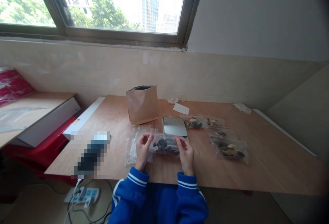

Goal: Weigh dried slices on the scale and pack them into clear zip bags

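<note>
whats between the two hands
In the head view, a clear zip bag of dark pieces fills the stretch, held at one end by the left hand and the other by the right hand.

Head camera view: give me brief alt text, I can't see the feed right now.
The left hand and right hand hold a clear zip bag of dark and tan pieces by its ends, over a wooden table. Behind it sits a flat metal-topped scale; more filled zip bags lie right, and a kraft paper pouch stands further back.
</note>
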{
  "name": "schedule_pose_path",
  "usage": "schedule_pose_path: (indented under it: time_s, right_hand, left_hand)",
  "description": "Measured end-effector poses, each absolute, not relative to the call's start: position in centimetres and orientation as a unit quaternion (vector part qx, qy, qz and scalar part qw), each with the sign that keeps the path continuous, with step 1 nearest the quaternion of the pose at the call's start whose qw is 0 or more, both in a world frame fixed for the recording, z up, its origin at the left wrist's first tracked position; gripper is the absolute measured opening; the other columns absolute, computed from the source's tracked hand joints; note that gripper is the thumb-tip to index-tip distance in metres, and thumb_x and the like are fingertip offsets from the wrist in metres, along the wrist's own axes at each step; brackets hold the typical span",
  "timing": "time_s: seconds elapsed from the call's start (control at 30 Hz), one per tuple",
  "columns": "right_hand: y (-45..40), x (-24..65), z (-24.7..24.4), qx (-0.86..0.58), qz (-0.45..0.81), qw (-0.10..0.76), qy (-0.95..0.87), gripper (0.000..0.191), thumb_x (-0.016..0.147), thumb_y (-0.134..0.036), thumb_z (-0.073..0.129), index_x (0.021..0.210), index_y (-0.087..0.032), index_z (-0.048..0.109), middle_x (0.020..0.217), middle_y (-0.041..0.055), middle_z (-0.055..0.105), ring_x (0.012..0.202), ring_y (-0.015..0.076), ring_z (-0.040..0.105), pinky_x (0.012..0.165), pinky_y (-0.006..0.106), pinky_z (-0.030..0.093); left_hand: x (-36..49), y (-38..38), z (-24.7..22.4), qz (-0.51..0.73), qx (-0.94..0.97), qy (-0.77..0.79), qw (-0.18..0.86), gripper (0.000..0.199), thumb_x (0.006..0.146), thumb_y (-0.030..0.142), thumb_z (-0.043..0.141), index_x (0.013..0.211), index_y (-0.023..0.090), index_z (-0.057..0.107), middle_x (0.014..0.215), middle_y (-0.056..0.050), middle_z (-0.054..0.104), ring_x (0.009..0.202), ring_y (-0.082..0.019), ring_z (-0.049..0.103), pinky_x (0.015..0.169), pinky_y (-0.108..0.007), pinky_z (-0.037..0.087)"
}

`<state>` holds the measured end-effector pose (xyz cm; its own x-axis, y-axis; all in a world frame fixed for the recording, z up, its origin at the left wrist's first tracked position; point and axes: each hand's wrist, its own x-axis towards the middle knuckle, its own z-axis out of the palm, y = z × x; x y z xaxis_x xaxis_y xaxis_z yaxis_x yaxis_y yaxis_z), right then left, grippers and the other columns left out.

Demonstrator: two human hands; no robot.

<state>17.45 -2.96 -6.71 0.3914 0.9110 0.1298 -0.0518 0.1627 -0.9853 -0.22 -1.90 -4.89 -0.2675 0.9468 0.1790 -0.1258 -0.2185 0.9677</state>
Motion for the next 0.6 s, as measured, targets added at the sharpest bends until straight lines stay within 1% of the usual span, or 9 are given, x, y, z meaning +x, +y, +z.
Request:
schedule_pose_path:
  time_s: [0.13, 0.27, 0.47, 0.6]
  right_hand:
    - [-3.14, 17.90, -6.77, -0.541, 0.363, 0.648, -0.395, 0.038, 0.074, -0.051, 0.070, 0.089, -0.016, 0.069, 0.086, 0.0079, 0.074, 0.082, 0.0225, 0.068, 0.078, 0.035, 0.052]
    - [-3.21, 18.03, -6.74, -0.537, 0.372, 0.648, -0.390, 0.036, 0.075, -0.051, 0.070, 0.088, -0.017, 0.069, 0.084, 0.0062, 0.073, 0.075, 0.0194, 0.066, 0.074, 0.032, 0.052]
    - [-3.40, 17.71, -6.37, -0.510, 0.426, 0.625, -0.411, 0.036, 0.074, -0.051, 0.070, 0.093, -0.020, 0.069, 0.088, 0.0062, 0.074, 0.076, 0.0205, 0.066, 0.069, 0.031, 0.053]
    - [-3.52, 17.43, -6.06, -0.512, 0.420, 0.618, -0.423, 0.032, 0.077, -0.049, 0.069, 0.092, -0.021, 0.069, 0.085, 0.0048, 0.074, 0.075, 0.0193, 0.065, 0.066, 0.030, 0.052]
  left_hand:
    - [-0.29, -1.88, -5.12, 0.627, 0.457, 0.460, 0.431, 0.026, 0.079, 0.042, 0.067, 0.078, 0.016, 0.064, 0.075, -0.002, 0.064, 0.074, -0.015, 0.059, 0.072, -0.026, 0.045]
    - [-0.08, -2.03, -5.18, 0.627, 0.461, 0.452, 0.435, 0.025, 0.082, 0.042, 0.064, 0.080, 0.017, 0.064, 0.077, -0.002, 0.064, 0.077, -0.015, 0.059, 0.074, -0.026, 0.045]
    - [-0.02, -2.18, -4.84, 0.602, 0.462, 0.446, 0.474, 0.027, 0.079, 0.042, 0.067, 0.085, 0.016, 0.067, 0.079, -0.003, 0.068, 0.077, -0.017, 0.062, 0.071, -0.027, 0.046]
    - [-0.12, -2.22, -4.48, 0.603, 0.459, 0.445, 0.476, 0.027, 0.078, 0.041, 0.069, 0.086, 0.016, 0.068, 0.081, -0.004, 0.070, 0.079, -0.017, 0.063, 0.075, -0.028, 0.047]
